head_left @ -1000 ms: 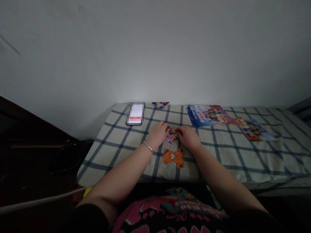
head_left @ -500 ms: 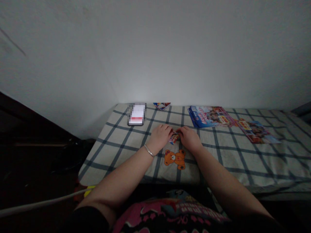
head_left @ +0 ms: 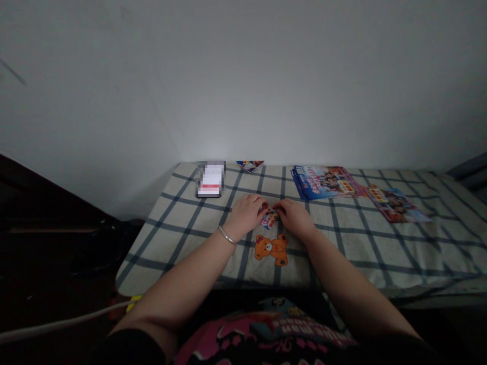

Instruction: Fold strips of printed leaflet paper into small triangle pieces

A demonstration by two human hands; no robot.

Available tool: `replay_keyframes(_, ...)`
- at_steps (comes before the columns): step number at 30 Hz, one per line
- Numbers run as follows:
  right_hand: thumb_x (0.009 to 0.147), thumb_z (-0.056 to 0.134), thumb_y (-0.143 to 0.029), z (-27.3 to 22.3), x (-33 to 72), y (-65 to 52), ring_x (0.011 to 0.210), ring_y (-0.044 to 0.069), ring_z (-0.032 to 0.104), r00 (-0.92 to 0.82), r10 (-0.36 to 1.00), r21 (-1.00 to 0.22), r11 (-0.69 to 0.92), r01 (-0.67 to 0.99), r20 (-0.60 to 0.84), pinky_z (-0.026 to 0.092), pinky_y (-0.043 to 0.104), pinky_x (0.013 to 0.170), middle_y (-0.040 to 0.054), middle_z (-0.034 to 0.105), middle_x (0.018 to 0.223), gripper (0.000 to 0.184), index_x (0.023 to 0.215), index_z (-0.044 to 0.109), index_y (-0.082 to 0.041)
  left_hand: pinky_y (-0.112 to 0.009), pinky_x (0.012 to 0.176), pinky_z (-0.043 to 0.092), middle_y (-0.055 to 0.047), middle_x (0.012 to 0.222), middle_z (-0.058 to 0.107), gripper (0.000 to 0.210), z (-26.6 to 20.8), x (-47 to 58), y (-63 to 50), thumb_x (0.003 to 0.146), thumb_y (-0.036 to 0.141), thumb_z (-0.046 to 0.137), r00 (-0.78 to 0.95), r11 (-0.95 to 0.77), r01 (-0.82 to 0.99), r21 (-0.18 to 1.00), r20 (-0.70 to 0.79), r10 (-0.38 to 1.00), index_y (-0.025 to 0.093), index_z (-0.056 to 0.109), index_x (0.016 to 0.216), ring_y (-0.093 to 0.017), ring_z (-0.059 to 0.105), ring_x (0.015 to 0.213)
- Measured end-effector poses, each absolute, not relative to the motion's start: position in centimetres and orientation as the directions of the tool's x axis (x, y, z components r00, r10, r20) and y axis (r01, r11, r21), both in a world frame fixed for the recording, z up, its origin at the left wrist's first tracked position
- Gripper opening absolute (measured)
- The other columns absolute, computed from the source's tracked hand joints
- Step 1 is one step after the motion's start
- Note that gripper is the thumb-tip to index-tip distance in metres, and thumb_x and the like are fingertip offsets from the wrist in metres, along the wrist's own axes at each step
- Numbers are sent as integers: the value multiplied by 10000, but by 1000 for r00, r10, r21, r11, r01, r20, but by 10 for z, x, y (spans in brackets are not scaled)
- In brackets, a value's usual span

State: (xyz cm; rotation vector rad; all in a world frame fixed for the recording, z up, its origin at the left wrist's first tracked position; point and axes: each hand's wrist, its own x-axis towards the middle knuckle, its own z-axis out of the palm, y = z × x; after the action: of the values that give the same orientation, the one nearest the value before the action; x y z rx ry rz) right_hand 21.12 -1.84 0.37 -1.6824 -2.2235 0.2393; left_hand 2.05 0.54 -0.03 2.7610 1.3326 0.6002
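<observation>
A small folded piece of printed paper [head_left: 269, 219], blue, red and yellow, lies low over the checked tablecloth between my hands. My left hand [head_left: 248, 215], with a silver bangle at the wrist, pinches its left and upper side. From the right, my right hand [head_left: 294, 217] grips the paper's upper right edge between thumb and fingers. Both sets of fingertips cover part of the paper, so its full shape is hidden. Just below it, an orange teddy bear picture [head_left: 271, 250] shows on the cloth.
A phone [head_left: 210, 180] with a lit, blurred screen lies at the back left. By the wall sits a folded paper triangle [head_left: 250, 166]. A stack of printed leaflets [head_left: 323, 182] and another leaflet [head_left: 397, 204] lie to the right on the checked tablecloth [head_left: 182, 223].
The whole view has shifted slightly. More of the folded paper's printed face shows between my hands, which still hold it in about the same place.
</observation>
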Motion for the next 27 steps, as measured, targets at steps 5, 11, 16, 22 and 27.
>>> replay_keyframes(5, 882, 534, -146, 3, 212, -18, 920, 162, 592, -225, 958, -383, 278, 881, 178, 424, 262, 834, 36, 666, 971, 171, 985, 664, -187, -350, 840, 456, -63, 1092, 577, 195, 5, 22, 1, 936, 281, 483, 553, -612, 778, 145, 304, 776, 213, 598, 1078, -220, 540, 996)
replay_keyframes(11, 926, 517, -226, 7, 214, -22, 972, 203, 529, -352, 898, -206, 409, 889, 263, 403, 306, 872, 54, 667, 971, 196, 972, 708, -231, -348, 835, 449, -70, 1044, 570, 209, 8, 23, 0, 948, 304, 464, 552, -599, 789, 137, 268, 790, 216, 629, 1042, -218, 532, 982)
replay_keyframes(16, 964, 454, -261, 11, 212, -25, 976, 217, 499, -480, 840, -64, 510, 858, 255, 387, 330, 867, 60, 680, 998, 263, 1025, 708, -240, -341, 767, 451, -76, 1009, 566, 205, 10, 24, 1, 943, 285, 463, 566, -600, 796, 85, 250, 786, 200, 648, 966, -221, 535, 936)
replay_keyframes(22, 957, 472, -244, 9, 213, -25, 967, 212, 501, -472, 839, -78, 508, 858, 270, 389, 321, 853, 47, 690, 997, 250, 1037, 709, -242, -338, 756, 446, -72, 1004, 567, 204, 10, 24, 1, 945, 296, 466, 554, -593, 799, 97, 265, 789, 194, 642, 963, -221, 539, 932)
replay_keyframes(27, 952, 474, -243, 10, 212, -25, 964, 215, 505, -474, 842, -89, 509, 856, 258, 394, 324, 854, 53, 687, 1005, 263, 1071, 709, -251, -340, 758, 443, -65, 999, 567, 190, 9, 24, 1, 938, 295, 479, 558, -598, 796, 94, 268, 785, 204, 639, 986, -221, 537, 929)
